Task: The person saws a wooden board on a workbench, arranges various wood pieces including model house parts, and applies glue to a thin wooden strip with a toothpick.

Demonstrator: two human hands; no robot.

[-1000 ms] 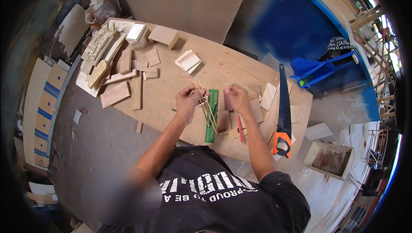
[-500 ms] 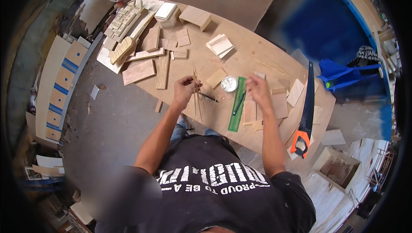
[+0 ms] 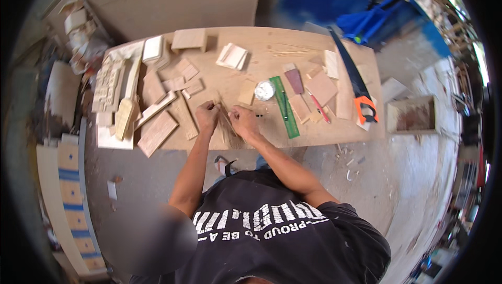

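Head view: both hands (image 3: pixel 226 117) pinch thin wooden sticks (image 3: pixel 228 122) over plywood.

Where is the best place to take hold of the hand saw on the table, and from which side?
Probably by the orange handle of the saw. It lies at the near table edge, on the person's right, with the blade pointing away. The right hand could come from the near side and close its fingers around the handle, clear of the toothed blade.

One green ruler (image 3: pixel 285 107), one handsaw (image 3: pixel 351 77), one red pencil (image 3: pixel 318 107), one round tin (image 3: pixel 264 90), one wooden box (image 3: pixel 413 115).
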